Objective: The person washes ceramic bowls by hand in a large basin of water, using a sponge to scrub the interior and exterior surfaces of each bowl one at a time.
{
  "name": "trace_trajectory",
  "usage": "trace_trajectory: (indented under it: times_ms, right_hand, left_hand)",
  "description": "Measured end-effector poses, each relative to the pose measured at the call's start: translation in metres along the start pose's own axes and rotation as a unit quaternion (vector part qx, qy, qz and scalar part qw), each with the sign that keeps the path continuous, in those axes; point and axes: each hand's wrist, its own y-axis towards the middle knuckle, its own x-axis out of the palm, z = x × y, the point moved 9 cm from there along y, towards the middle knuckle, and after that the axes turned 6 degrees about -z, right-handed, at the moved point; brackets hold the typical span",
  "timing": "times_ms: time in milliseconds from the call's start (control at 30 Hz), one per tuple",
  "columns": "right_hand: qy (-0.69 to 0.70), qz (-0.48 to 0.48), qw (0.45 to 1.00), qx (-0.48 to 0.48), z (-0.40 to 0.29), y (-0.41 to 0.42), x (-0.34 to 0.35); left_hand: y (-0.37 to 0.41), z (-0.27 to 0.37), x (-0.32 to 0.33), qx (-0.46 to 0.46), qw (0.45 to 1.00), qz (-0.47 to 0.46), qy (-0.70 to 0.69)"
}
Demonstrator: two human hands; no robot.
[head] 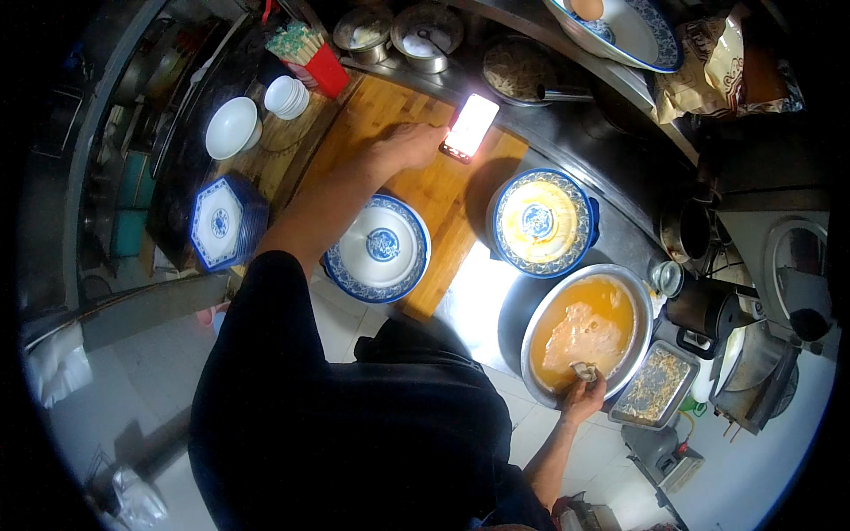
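My left hand (415, 145) is at the edge of a smartphone (473, 126) with a glaring white screen, above a wooden cutting board (385, 106). Its fingertips are hard to make out, so I cannot tell whether they grip the phone. At the rim of a metal basin (529, 352), my right hand (584, 397) pinches a small crumpled greyish thing (584, 371), too blurred to name. Orange-brown liquid (597, 325) with pale foam fills the basin. A blue-and-white bowl (382, 245) is beneath my left forearm. Another patterned bowl (538, 222), smeared yellow inside, sits beyond the basin.
Stacked hexagonal plates (219, 224), a white bowl (231, 128), small cups (287, 97) and a red chopstick holder (325, 70) line the left. Metal pots (428, 43) stand behind the board. A shredded-food tray (654, 385) and black-handled jug (707, 308) flank the basin.
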Motion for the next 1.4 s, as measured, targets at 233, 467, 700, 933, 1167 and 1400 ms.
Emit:
trace_trajectory:
  times_ms: [233,467,700,933,1167,1400]
  right_hand:
    - [0.04,-0.003,0.999,0.024,0.014,-0.001,0.004]
    - [0.015,-0.01,1.0,0.023,0.017,0.001,0.006]
    - [-0.001,0.005,1.0,-0.001,0.004,0.0,0.002]
    - [0.0,-0.008,0.999,0.037,0.011,0.001,0.003]
    - [0.016,0.007,1.0,0.022,0.019,0.001,0.004]
    - [0.024,0.002,0.999,0.021,0.02,0.001,0.004]
  left_hand:
    - [0.001,0.001,0.002,0.009,1.0,0.008,-0.013]
    - [-0.005,0.009,-0.002,0.012,1.0,-0.001,-0.003]
    - [0.001,0.003,0.007,0.015,1.0,-0.006,-0.003]
    - [0.002,0.005,0.008,0.019,1.0,-0.011,0.0]
    - [0.001,0.01,0.006,0.018,1.0,-0.016,-0.005]
    - [0.003,0.013,0.008,0.024,1.0,0.005,0.008]
